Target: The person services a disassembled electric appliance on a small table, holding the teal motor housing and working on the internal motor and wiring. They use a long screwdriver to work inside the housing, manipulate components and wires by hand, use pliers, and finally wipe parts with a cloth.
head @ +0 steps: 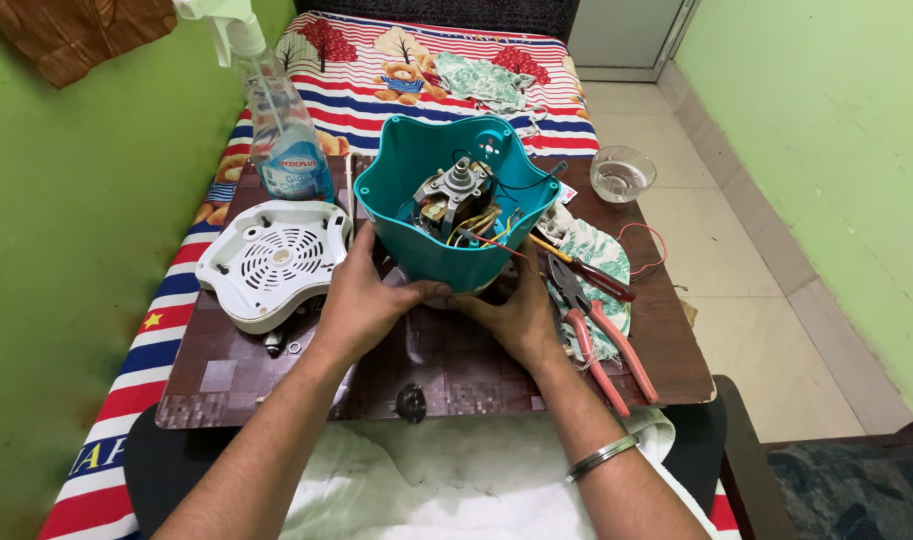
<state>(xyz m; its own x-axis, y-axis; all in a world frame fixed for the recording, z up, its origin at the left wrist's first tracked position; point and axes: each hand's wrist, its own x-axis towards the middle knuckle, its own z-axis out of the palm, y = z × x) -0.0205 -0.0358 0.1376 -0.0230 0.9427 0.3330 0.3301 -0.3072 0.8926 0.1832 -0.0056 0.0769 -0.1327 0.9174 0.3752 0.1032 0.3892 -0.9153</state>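
While both hands hold teal appliance housing tilted over brown board, I judge disassembly partly done. Left hand clamped on housing's near lower wall, right hand clamped on its lower right side. White vented base cover already off, lies left of housing. Motor with wires remains inside, I think still to take out. Red-handled pliers and screwdriver lie on cloth, right of housing. Small screws near cover, not clear how many.
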